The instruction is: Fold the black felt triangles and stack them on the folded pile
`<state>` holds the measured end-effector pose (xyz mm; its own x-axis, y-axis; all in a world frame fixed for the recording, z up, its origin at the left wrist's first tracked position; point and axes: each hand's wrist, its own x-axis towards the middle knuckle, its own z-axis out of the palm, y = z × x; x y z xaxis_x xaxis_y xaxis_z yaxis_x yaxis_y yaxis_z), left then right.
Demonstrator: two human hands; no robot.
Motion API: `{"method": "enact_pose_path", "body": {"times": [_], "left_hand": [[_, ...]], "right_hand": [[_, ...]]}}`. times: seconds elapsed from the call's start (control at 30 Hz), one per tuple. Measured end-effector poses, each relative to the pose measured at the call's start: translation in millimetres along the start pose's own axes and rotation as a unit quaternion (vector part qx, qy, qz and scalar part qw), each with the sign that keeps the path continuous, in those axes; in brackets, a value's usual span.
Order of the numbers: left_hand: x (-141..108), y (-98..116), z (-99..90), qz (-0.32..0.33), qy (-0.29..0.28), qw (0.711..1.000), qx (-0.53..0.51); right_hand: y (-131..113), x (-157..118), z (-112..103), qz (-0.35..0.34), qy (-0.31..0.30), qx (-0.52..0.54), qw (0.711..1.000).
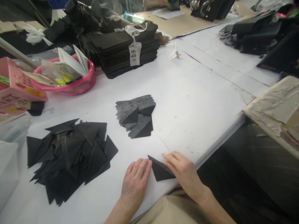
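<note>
A black triangular piece (161, 171) of thin sheet material lies near the table's front edge, a narrow strip along its upper long side looking folded over. At its upper left corner are the closed fingertips of my left hand (136, 180). My right hand (184, 169) pinches the strip at the right end, hiding that corner. Beyond my hands a small pile of dark grey and black pieces (136, 116) lies fanned out, some showing a speckled side. To the left is a larger heap of black triangular pieces (74, 152), overlapping loosely.
The white table (187, 109) ends at a slanting edge to my right. A pink basket (90, 82) with papers and a pink printed box (21, 88) stand at the left. Behind is a tied stack of black sheets (112, 53) with a tag. Cardboard (280, 109) juts in from the right.
</note>
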<state>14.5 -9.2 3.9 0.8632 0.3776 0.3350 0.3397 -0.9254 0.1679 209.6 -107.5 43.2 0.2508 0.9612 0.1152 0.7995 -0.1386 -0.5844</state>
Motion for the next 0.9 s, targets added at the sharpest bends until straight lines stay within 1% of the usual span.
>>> {"method": "enact_pose_path", "body": {"times": [0.07, 0.1, 0.23, 0.37, 0.47, 0.57, 0.67, 0.73, 0.83, 0.9], "left_hand": [[-0.5, -0.1, 0.5, -0.001, -0.001, 1.0, -0.003], [-0.8, -0.1, 0.7, -0.002, -0.001, 1.0, -0.004], [-1.8, -0.1, 1.6, -0.004, 0.003, 1.0, 0.002], [-1.6, 0.0, 1.6, -0.004, 0.005, 1.0, 0.006], [-1.0, 0.2, 0.9, -0.008, -0.003, 1.0, 0.005], [-1.1, 0.4, 0.8, -0.013, -0.01, 1.0, -0.003], [-1.6, 0.6, 1.4, -0.017, -0.01, 1.0, -0.008], [-1.9, 0.7, 2.1, -0.018, -0.007, 1.0, -0.008], [-2.0, 1.0, 2.6, -0.021, -0.004, 1.0, -0.007], [-1.8, 1.2, 2.7, -0.024, -0.003, 1.0, -0.008]], "right_hand": [[-5.6, 3.4, -1.0, -0.026, 0.018, -0.07, 0.997], [-9.3, 5.3, 1.3, -0.037, 0.017, -0.09, 0.995], [-22.4, 14.6, 20.7, -0.048, -0.009, -0.122, 0.991], [-22.4, 20.1, 35.8, -0.049, 0.0, -0.155, 0.987], [-19.6, 19.9, 40.7, -0.027, 0.013, -0.128, 0.991], [-19.1, 19.8, 45.2, 0.016, 0.043, -0.07, 0.996], [-17.7, 21.9, 46.5, 0.044, 0.067, -0.039, 0.996], [-14.4, 23.8, 42.4, 0.048, 0.047, -0.02, 0.998], [-7.8, 24.7, 30.2, 0.044, -0.027, 0.039, 0.998], [-5.1, 22.4, 23.5, 0.04, -0.06, 0.076, 0.995]]}}
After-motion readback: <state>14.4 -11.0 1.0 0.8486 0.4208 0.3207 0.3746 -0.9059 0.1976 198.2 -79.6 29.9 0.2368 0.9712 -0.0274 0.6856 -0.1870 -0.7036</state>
